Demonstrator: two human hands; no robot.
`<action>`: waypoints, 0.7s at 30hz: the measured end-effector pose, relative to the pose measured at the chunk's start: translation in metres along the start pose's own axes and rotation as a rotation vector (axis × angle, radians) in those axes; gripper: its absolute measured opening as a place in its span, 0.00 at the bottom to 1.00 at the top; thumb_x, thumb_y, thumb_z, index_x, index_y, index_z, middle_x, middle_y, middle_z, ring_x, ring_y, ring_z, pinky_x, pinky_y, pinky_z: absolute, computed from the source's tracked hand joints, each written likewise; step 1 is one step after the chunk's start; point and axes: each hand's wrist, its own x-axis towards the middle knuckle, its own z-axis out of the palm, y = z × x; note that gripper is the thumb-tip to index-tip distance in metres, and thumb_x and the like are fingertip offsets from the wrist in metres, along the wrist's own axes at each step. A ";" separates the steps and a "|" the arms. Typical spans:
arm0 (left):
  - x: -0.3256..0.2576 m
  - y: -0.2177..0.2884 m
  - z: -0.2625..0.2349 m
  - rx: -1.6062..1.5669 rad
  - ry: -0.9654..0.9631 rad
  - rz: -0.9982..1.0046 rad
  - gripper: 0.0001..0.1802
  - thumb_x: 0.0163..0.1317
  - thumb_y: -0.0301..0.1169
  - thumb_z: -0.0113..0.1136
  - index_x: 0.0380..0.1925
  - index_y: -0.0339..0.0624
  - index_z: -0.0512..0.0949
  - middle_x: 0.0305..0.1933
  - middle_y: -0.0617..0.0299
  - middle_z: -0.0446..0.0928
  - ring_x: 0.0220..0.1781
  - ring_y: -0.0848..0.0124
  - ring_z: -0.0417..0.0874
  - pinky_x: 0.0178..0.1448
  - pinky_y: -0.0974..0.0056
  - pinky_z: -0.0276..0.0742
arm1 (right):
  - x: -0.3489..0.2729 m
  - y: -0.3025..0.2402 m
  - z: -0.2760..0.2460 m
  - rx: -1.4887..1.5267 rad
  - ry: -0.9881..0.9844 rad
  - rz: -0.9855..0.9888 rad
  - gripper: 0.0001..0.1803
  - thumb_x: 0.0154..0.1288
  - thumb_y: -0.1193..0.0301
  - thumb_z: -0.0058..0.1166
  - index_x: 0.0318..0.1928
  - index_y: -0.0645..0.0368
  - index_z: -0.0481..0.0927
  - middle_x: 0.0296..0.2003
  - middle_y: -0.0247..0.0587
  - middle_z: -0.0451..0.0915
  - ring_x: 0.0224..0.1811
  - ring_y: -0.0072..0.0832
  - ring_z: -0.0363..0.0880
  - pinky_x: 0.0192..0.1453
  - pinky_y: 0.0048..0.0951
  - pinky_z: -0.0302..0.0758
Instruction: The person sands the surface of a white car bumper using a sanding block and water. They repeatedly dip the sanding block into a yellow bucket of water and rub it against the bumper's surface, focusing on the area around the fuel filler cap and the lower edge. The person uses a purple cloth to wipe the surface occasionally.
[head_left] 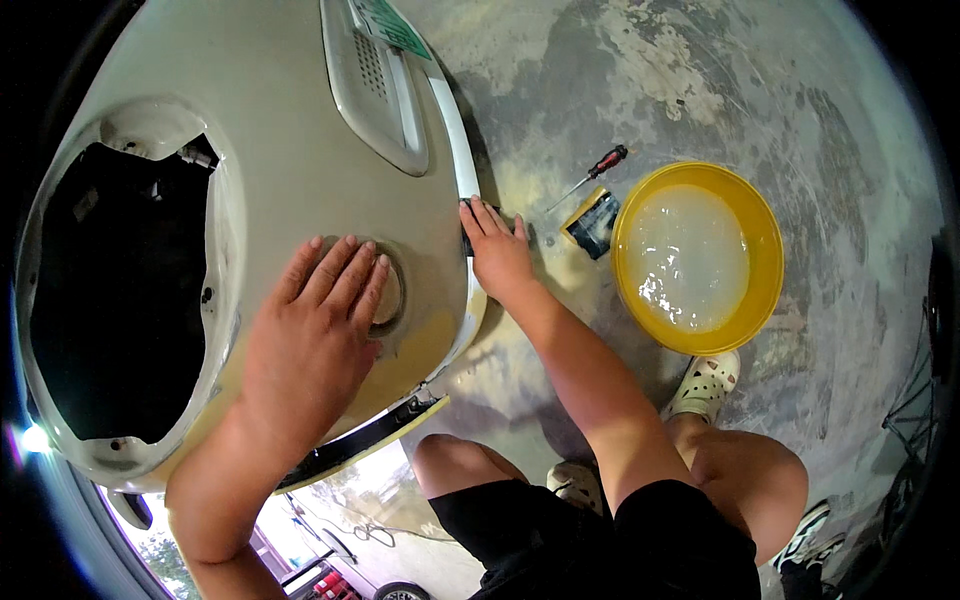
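A car's body panel (pixel 290 180), dull beige-grey, fills the left side. My left hand (pixel 315 325) lies flat on it, fingers stretched out and side by side, beside a round recess (pixel 392 295) that it partly covers. My right hand (pixel 498 250) reaches across to the panel's right edge. Its fingers press a dark flat piece (pixel 467 243), perhaps sandpaper, against that edge; most of the piece is hidden beneath them. Left of my hands gapes a large dark opening (pixel 120 300) with a pale rim.
A yellow basin (pixel 768 245) of cloudy water stands on the stained floor. Beside it lie a red-and-black screwdriver (pixel 608 160) and a dark pad (pixel 592 222) with a yellow edge. My knees and pale clogs (pixel 708 385) are below. Another pair of shoes (pixel 805 535) shows at lower right.
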 end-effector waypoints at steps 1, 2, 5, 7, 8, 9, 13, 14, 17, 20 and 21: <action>0.001 0.001 -0.001 0.008 -0.002 -0.003 0.42 0.57 0.43 0.71 0.71 0.40 0.72 0.75 0.56 0.73 0.80 0.62 0.67 0.87 0.53 0.52 | 0.006 0.003 0.003 -0.013 0.034 -0.017 0.37 0.75 0.74 0.45 0.82 0.45 0.56 0.82 0.34 0.56 0.83 0.34 0.57 0.81 0.66 0.53; 0.003 0.002 -0.002 0.015 -0.004 -0.006 0.42 0.56 0.44 0.72 0.70 0.39 0.73 0.74 0.57 0.74 0.79 0.63 0.68 0.87 0.53 0.52 | 0.014 0.007 0.004 -0.027 0.062 -0.041 0.36 0.75 0.74 0.44 0.82 0.46 0.57 0.82 0.34 0.56 0.83 0.35 0.57 0.81 0.66 0.53; 0.007 0.003 -0.003 0.015 -0.013 -0.025 0.42 0.55 0.44 0.72 0.70 0.41 0.73 0.74 0.58 0.73 0.80 0.63 0.68 0.87 0.53 0.52 | 0.047 0.020 0.002 -0.056 0.130 -0.079 0.35 0.75 0.75 0.42 0.81 0.47 0.58 0.82 0.32 0.58 0.82 0.37 0.59 0.81 0.62 0.54; 0.007 0.002 0.001 -0.002 -0.021 -0.041 0.43 0.55 0.45 0.72 0.71 0.42 0.73 0.74 0.58 0.73 0.80 0.64 0.67 0.87 0.53 0.51 | 0.068 0.020 0.001 -0.055 0.149 -0.071 0.36 0.72 0.78 0.44 0.80 0.48 0.60 0.81 0.33 0.59 0.81 0.38 0.61 0.82 0.57 0.58; 0.008 0.002 0.003 -0.013 -0.029 -0.049 0.43 0.55 0.45 0.72 0.71 0.42 0.72 0.75 0.58 0.73 0.80 0.64 0.67 0.87 0.53 0.50 | 0.071 0.018 0.004 -0.015 0.164 -0.083 0.36 0.71 0.77 0.45 0.80 0.50 0.61 0.80 0.35 0.61 0.81 0.40 0.62 0.82 0.51 0.59; 0.010 0.002 0.002 -0.011 -0.057 -0.050 0.44 0.55 0.46 0.72 0.71 0.43 0.72 0.75 0.58 0.73 0.80 0.64 0.67 0.87 0.52 0.50 | 0.063 0.019 0.009 -0.007 0.164 -0.096 0.36 0.71 0.77 0.45 0.80 0.51 0.61 0.80 0.37 0.61 0.81 0.41 0.62 0.81 0.50 0.60; 0.017 -0.001 -0.010 0.004 -0.124 -0.081 0.46 0.54 0.48 0.72 0.72 0.44 0.71 0.76 0.58 0.71 0.80 0.64 0.66 0.88 0.50 0.49 | 0.017 0.008 0.028 0.127 0.207 -0.121 0.36 0.70 0.78 0.45 0.79 0.55 0.63 0.78 0.43 0.64 0.80 0.44 0.63 0.80 0.48 0.63; 0.016 -0.001 -0.010 0.004 -0.138 -0.092 0.46 0.54 0.48 0.72 0.73 0.44 0.71 0.77 0.58 0.70 0.80 0.64 0.66 0.88 0.49 0.49 | 0.019 0.002 0.030 0.171 0.217 -0.108 0.36 0.70 0.78 0.44 0.79 0.56 0.63 0.78 0.43 0.64 0.79 0.45 0.64 0.80 0.48 0.63; 0.023 -0.001 -0.014 -0.016 -0.170 -0.108 0.48 0.53 0.49 0.73 0.73 0.45 0.70 0.77 0.58 0.69 0.81 0.63 0.65 0.88 0.48 0.49 | 0.071 0.010 0.031 0.280 0.304 -0.074 0.34 0.71 0.79 0.42 0.77 0.57 0.66 0.78 0.45 0.65 0.79 0.48 0.63 0.80 0.45 0.65; 0.030 0.004 -0.017 -0.044 -0.175 -0.104 0.50 0.51 0.48 0.75 0.74 0.45 0.68 0.78 0.56 0.67 0.82 0.61 0.64 0.88 0.47 0.48 | 0.157 0.043 0.004 0.361 0.343 -0.087 0.32 0.70 0.80 0.42 0.75 0.55 0.69 0.75 0.45 0.69 0.77 0.50 0.66 0.78 0.42 0.68; 0.031 0.003 -0.015 -0.057 -0.185 -0.106 0.51 0.50 0.47 0.75 0.74 0.44 0.67 0.79 0.56 0.67 0.82 0.60 0.63 0.88 0.46 0.48 | 0.158 0.043 0.007 0.391 0.347 -0.080 0.33 0.70 0.81 0.42 0.75 0.54 0.69 0.76 0.45 0.69 0.77 0.49 0.66 0.78 0.42 0.68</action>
